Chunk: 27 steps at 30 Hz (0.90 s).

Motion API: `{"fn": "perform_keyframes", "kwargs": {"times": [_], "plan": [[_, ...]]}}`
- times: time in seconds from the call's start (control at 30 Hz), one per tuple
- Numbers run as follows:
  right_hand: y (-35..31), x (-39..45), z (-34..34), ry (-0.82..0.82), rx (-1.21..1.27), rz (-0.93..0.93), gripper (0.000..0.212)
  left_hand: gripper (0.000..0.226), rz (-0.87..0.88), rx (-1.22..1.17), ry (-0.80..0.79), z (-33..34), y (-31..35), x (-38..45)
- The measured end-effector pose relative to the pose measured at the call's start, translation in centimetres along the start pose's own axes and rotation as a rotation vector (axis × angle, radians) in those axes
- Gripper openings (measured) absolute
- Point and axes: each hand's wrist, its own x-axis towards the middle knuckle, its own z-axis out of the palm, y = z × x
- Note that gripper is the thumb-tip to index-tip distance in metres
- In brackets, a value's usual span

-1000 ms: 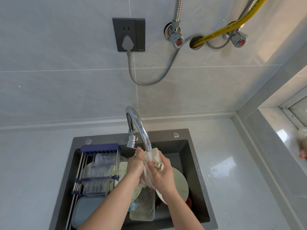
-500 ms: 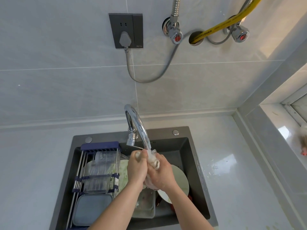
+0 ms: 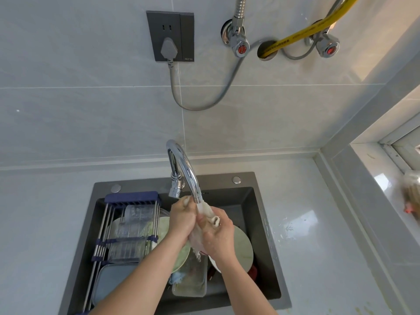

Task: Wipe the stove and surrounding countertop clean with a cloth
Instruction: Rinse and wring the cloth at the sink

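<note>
While water runs from faucet (image 3: 185, 169) above sink (image 3: 261, 214): cloth (image 3: 210, 215) bunched between left hand (image 3: 181, 220) and right hand (image 3: 218, 239), both gripping, long axis twelve to six o'clock, stove unseen

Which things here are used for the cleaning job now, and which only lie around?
In use:
cloth, gripped by left hand and right hand
faucet
sink

Lying about:
plates
rack
clear tray
wall socket
yellow hose
</note>
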Motion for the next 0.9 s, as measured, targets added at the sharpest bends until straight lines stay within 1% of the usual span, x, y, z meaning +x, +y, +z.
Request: {"fn": "perform_keyframes", "kwargs": {"times": [0.03,0.07,0.13,0.17,0.2,0.23,0.3,0.33,0.43,0.53,0.57,0.6,0.67,0.73,0.8,0.87,0.9], "plan": [[0.1,0.2,-0.1,-0.008,-0.013,-0.008,0.018,0.022,-0.010,-0.018,-0.004,0.1,-0.2,0.1],[0.2,0.3,-0.3,-0.033,-0.028,-0.011,0.027,0.024,-0.024,-0.046,-0.005,0.1,-0.3,0.0],[0.3,0.9,-0.9,-0.113,-0.074,-0.001,0.048,0.025,-0.059,-0.115,-0.006,0.3,-0.6,-0.3],[0.3,1.0,-1.2,-0.149,-0.099,-0.012,0.053,0.025,-0.076,-0.145,-0.008,0.2,-0.7,-0.4],[0.4,1.1,-1.5,-0.172,-0.125,-0.041,0.053,0.025,-0.089,-0.164,-0.012,0.3,-0.8,-0.4],[0.5,1.2,-1.6,-0.181,-0.153,-0.079,0.048,0.024,-0.097,-0.174,-0.008,0.3,-0.7,-0.4],[0.6,1.3,-1.4,-0.171,-0.187,-0.102,0.030,0.023,-0.099,-0.165,0.013,0.3,-0.4,-0.5],[0.7,1.3,-1.3,-0.171,-0.195,-0.092,0.024,0.022,-0.079,-0.136,0.027,0.4,-0.2,-0.5],[0.5,2.0,-1.3,-0.206,-0.256,-0.070,0.026,0.020,0.050,-0.031,0.074,0.2,0.3,-0.7],[-0.2,2.8,-2.0,-0.291,-0.359,-0.065,0.031,0.018,0.238,0.090,0.133,-0.1,0.3,-1.2],[-0.6,2.9,-2.0,-0.322,-0.356,-0.047,0.033,0.017,0.289,0.085,0.144,-0.2,0.3,-1.5],[-0.9,3.0,-2.1,-0.353,-0.307,-0.008,0.036,0.016,0.303,0.030,0.151,-0.4,0.3,-1.7],[-1.4,2.9,-2.2,-0.366,-0.194,0.093,0.045,0.018,0.244,-0.160,0.126,-0.7,0.2,-1.9],[-1.9,2.5,-2.5,-0.352,-0.118,0.125,0.050,0.029,0.155,-0.292,0.088,-0.8,0.1,-1.8],[-2.7,1.8,-2.6,-0.379,-0.046,0.167,0.046,0.035,0.137,-0.322,0.097,-0.8,0.1,-1.5],[-2.7,1.3,-2.7,-0.437,0.028,0.224,0.046,0.032,0.138,-0.327,0.123,-0.7,0.3,-1.1],[-2.5,1.1,-2.9,-0.468,0.063,0.221,0.043,0.029,0.135,-0.323,0.141,-0.5,0.3,-0.8]]}}
